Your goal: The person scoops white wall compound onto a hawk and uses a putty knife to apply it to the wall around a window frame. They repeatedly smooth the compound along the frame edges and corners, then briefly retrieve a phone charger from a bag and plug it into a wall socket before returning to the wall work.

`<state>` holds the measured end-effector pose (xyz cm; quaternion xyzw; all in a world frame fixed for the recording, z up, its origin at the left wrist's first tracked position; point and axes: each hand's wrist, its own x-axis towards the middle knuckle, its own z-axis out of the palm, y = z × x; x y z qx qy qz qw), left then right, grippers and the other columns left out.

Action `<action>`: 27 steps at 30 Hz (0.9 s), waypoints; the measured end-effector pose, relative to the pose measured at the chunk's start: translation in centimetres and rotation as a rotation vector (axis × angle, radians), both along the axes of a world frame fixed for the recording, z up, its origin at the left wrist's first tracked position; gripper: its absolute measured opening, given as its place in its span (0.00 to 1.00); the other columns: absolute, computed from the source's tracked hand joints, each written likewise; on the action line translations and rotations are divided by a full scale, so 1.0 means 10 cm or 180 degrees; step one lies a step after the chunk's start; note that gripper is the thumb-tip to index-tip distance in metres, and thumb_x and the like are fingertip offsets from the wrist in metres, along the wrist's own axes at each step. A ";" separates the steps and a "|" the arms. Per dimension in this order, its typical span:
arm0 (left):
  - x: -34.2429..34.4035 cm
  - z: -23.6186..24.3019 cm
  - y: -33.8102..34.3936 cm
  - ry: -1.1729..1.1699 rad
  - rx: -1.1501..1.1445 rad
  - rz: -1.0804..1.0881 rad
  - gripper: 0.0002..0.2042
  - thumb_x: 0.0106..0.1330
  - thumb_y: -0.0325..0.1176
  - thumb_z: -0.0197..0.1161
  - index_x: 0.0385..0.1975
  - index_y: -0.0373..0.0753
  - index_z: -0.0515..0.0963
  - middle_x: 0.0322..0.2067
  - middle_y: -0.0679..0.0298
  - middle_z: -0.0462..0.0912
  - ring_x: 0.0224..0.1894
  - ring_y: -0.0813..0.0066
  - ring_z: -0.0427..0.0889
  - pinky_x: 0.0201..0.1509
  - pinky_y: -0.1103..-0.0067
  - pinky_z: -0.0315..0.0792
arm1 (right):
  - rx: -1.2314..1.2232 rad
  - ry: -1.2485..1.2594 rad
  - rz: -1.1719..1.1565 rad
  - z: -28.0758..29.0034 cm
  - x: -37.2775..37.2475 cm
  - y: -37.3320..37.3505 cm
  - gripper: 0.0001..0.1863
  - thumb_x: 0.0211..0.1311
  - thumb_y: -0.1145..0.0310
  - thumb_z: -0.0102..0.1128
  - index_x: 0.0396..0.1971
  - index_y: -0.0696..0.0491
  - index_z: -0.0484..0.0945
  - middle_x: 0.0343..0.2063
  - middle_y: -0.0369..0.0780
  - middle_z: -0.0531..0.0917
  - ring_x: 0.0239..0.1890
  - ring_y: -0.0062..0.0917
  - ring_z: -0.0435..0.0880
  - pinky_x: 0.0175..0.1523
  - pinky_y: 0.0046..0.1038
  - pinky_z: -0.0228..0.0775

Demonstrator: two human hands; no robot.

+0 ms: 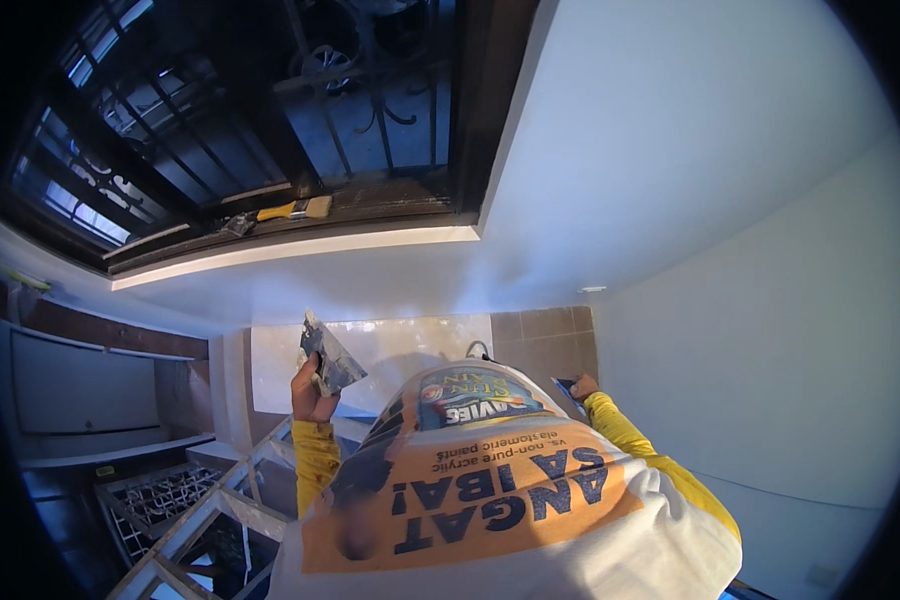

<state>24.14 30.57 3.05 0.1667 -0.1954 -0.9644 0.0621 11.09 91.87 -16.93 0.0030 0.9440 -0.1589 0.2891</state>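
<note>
My left hand (pixel 311 389) is closed on a wide putty knife (pixel 341 366) smeared with pale compound, held upright left of my body. Low on my right side, my right hand (pixel 582 388) grips a tool with a dark and blue part (pixel 562 388), possibly another blade, mostly hidden by my body. My white printed shirt and yellow sleeves fill the lower middle. On the dark window sill above lie a yellow-handled paintbrush (pixel 295 208) and a smeared scraper (pixel 240 223).
A grilled window (pixel 370 90) is set in the white wall (pixel 650 180), which continues round the right. Below are brown floor tiles (pixel 542 340) and a pale sheet (pixel 430 335). A metal frame (pixel 224 487), like scaffolding, stands at lower left, near a dark recess with a pale panel (pixel 82 381).
</note>
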 end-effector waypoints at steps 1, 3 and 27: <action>0.03 -0.02 0.00 -0.0061 0.0001 0.0003 0.15 0.75 0.32 0.58 0.58 0.36 0.77 0.52 0.56 0.86 0.51 0.62 0.87 0.59 0.64 0.81 | -0.0052 0.0030 0.0059 0.00 0.03 -0.02 0.22 0.51 0.66 0.55 0.46 0.52 0.87 0.40 0.56 0.86 0.43 0.52 0.86 0.54 0.44 0.78; 0.10 -0.04 0.01 -0.0071 0.0078 0.0023 0.15 0.75 0.31 0.59 0.58 0.36 0.76 0.52 0.56 0.85 0.51 0.62 0.87 0.58 0.64 0.81 | 0.0233 -0.0060 0.0013 0.02 0.01 -0.08 0.23 0.50 0.67 0.54 0.46 0.51 0.87 0.39 0.56 0.86 0.42 0.53 0.86 0.53 0.45 0.78; -0.70 1.52 -0.04 -0.0491 -0.1732 -0.0385 0.18 0.66 0.23 0.64 0.55 0.32 0.76 0.46 0.60 0.86 0.44 0.71 0.87 0.51 0.74 0.83 | -0.1783 0.2923 0.3929 3.96 -0.71 -3.49 0.30 0.49 0.77 0.65 0.55 0.41 0.83 0.57 0.30 0.83 0.44 0.31 0.75 0.52 0.34 0.67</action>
